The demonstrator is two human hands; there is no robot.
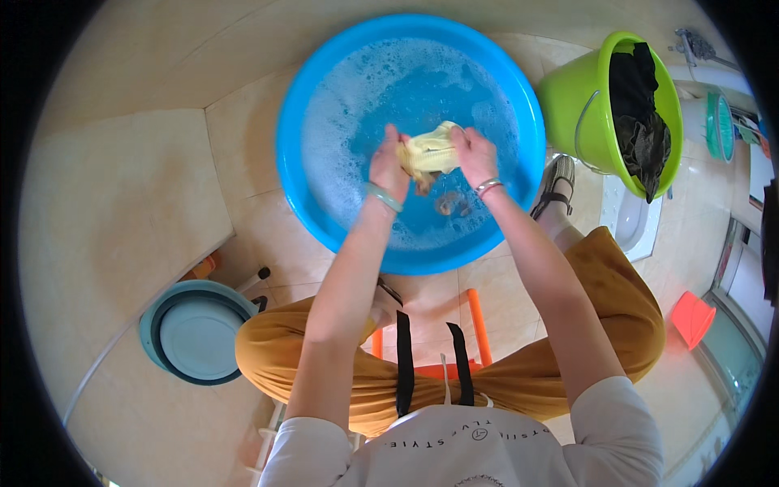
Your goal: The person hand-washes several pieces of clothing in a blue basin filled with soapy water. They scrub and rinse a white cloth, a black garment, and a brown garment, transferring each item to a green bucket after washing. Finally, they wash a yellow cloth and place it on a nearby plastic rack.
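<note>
A wet, bunched-up pale yellow cloth is stretched between my two hands over the middle of a big round blue basin. My left hand grips its left end, with a brownish part hanging below. My right hand is closed on the right end, thumb on top. The cloth's exact kind cannot be made out. Suds float on the water, thickest at the left. Another small brownish piece of cloth lies in the water below my right hand.
To the right of the basin, a lime-green bucket leans over with dark clothes at its mouth. A grey-blue collapsible basin stands at the lower left. White squat toilet and orange dustpan-like piece are at the right.
</note>
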